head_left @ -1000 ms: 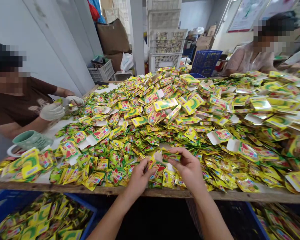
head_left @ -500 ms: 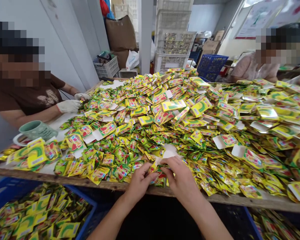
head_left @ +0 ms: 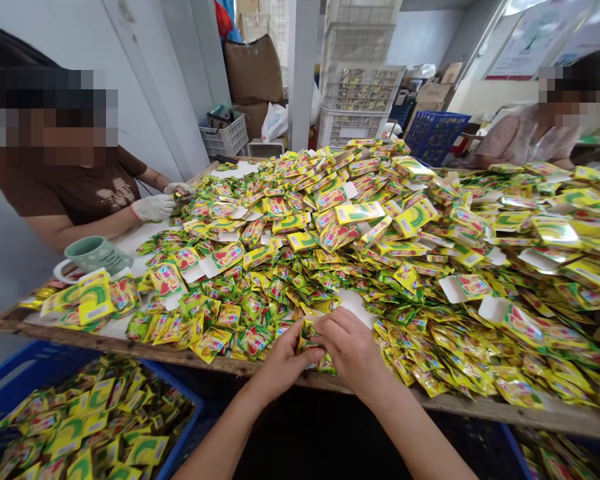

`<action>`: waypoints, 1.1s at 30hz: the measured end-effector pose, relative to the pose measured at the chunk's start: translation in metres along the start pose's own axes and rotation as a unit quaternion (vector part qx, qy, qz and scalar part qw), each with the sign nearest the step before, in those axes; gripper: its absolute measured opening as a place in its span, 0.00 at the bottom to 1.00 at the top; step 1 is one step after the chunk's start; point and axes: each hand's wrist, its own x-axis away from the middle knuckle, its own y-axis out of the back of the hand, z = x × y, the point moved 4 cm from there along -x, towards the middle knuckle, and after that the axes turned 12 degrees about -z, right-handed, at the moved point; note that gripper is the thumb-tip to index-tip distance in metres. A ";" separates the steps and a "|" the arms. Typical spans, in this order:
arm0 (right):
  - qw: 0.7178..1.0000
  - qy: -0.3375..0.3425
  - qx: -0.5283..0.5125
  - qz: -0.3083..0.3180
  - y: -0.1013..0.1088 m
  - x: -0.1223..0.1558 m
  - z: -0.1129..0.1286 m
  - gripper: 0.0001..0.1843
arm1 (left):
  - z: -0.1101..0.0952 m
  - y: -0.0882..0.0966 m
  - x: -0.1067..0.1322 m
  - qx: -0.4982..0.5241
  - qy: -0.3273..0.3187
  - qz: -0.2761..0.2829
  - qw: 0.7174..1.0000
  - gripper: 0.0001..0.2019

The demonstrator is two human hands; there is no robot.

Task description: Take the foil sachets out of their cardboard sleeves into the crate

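Observation:
Near the front edge of the table, a small yellow-and-green printed box [head_left: 307, 331] is between my two hands and partly covered by fingers. My left hand [head_left: 283, 358] grips it from the left, thumb in front. Curled over its upper right side is my right hand [head_left: 351, 348], fingers closed against it. Around both hands lie many small foil packets [head_left: 254, 340], green with red fruit prints to the left and yellow ones [head_left: 440, 347] to the right. Behind them rises a heap of printed boxes [head_left: 360, 212], several with white end flaps open.
Blue crates of filled boxes stand below the table edge [head_left: 220, 365] at left [head_left: 196, 417] and right [head_left: 517, 453]. A green mug [head_left: 97, 255] sits at the left. One gloved co-worker [head_left: 153, 208] works there; another person [head_left: 515, 137] sits at the far right. White crates [head_left: 357, 87] are stacked behind.
My right hand's fingers have closed over the box's upper end, where a white flap showed before. The view has swung slightly left.

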 end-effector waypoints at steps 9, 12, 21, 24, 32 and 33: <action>0.996 -0.038 -0.004 0.079 0.010 0.001 0.008 0.07 | 0.009 0.004 0.000 -0.034 0.014 0.002 0.999 0.21; 0.985 -0.144 -0.095 -0.003 0.006 0.016 0.000 0.09 | 0.010 0.011 0.004 -0.041 0.033 -0.013 0.999 0.20; 0.744 -0.540 -0.388 -0.063 -0.031 0.052 -0.021 0.02 | -0.016 0.004 0.009 -0.001 0.113 -0.012 0.994 0.12; 0.790 -0.478 -0.376 -0.077 -0.031 0.043 -0.017 0.06 | -0.021 0.011 0.003 -0.042 0.085 -0.136 0.986 0.04; 0.787 -0.459 -0.409 -0.057 -0.034 0.027 -0.026 0.13 | -0.006 0.032 -0.001 -0.027 0.030 -0.177 0.983 0.13; 0.785 -0.459 -0.413 -0.053 -0.034 0.025 -0.028 0.14 | -0.006 0.033 -0.002 -0.042 0.015 -0.173 0.984 0.12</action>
